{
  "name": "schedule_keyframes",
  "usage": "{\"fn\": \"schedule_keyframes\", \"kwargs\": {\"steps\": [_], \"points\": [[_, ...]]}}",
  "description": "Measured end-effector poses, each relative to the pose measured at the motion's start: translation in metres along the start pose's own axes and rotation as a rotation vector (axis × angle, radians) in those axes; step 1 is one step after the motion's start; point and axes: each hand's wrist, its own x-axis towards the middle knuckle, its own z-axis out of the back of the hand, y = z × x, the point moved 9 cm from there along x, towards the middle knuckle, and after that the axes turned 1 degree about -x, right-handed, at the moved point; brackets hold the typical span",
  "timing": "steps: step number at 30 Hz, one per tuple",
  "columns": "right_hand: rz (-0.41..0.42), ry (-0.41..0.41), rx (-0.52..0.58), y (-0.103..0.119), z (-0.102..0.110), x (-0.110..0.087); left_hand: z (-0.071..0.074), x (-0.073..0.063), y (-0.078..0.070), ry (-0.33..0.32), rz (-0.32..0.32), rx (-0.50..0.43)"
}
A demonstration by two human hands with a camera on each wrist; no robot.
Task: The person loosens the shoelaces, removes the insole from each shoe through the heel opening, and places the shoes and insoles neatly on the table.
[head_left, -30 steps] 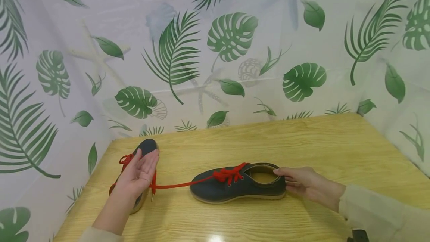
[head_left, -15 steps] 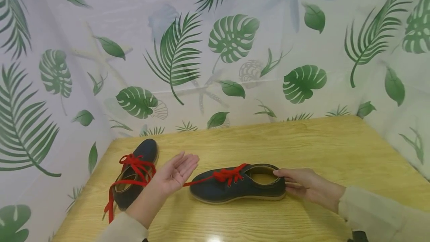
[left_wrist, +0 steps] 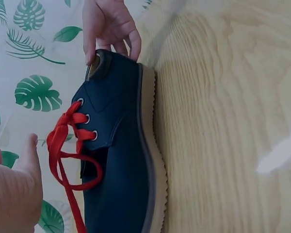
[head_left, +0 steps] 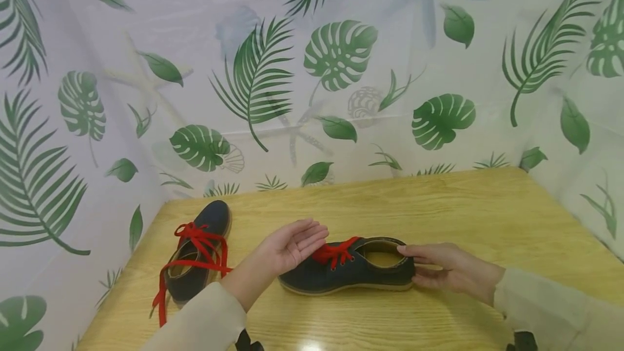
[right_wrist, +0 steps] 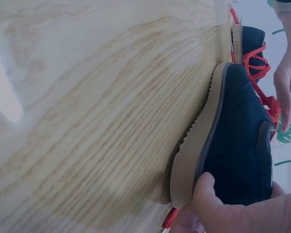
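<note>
A dark blue shoe (head_left: 385, 278) with tied red laces (head_left: 335, 255) lies on its sole, toe pointing left. My right hand (head_left: 450, 267) grips its heel, thumb at the collar and fingers behind the back. My left hand (head_left: 294, 245), fingers straight and palm turned up, is over the toe and hides part of it in the head view. From the left wrist, the same shoe (left_wrist: 121, 160) shows its lace bow beside my left hand (left_wrist: 14, 194). The other blue shoe (head_left: 213, 218) sits at the left, toe away from me, its long red laces trailing loosely.
Both shoes rest on a light wooden table (head_left: 361, 210). A white sheet (head_left: 312, 140) printed with green leaves hangs behind it and along both sides. One red lace (head_left: 160, 307) trails down on the table at the left.
My left hand has moved right, from over the left shoe to the toe of the right one. My right hand keeps its grip on the heel, and both shoes stay in place.
</note>
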Motion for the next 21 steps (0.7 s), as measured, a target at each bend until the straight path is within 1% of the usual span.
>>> {"fn": "schedule_keyframes", "kwargs": {"steps": [3, 7, 10, 13, 14, 16, 19, 21], "points": [[-0.007, -0.001, -0.003, 0.000, 0.001, 0.001, -0.003, 0.007, -0.003, 0.007, -0.003, 0.068], [-0.009, -0.004, -0.019, -0.001, 0.001, 0.003, -0.004, 0.018, -0.006, 0.008, 0.010, 0.181], [-0.009, -0.003, -0.022, -0.001, 0.000, 0.003, -0.002, 0.026, -0.006, -0.001, 0.035, 0.251], [-0.007, 0.000, -0.021, 0.000, 0.000, 0.004, -0.004, 0.034, -0.006, 0.004, 0.064, 0.324], [-0.006, 0.001, -0.023, 0.000, 0.000, 0.004, -0.004, 0.037, -0.005, 0.006, 0.074, 0.359], [-0.004, 0.001, -0.024, 0.000, 0.001, 0.003, -0.008, 0.040, -0.004, 0.025, 0.084, 0.467], [-0.002, 0.000, -0.031, 0.000, 0.000, 0.003, -0.014, 0.044, -0.001, 0.050, 0.082, 0.646], [-0.001, 0.001, -0.032, 0.000, 0.000, 0.003, -0.020, 0.047, 0.001, 0.062, 0.068, 0.727]]}}
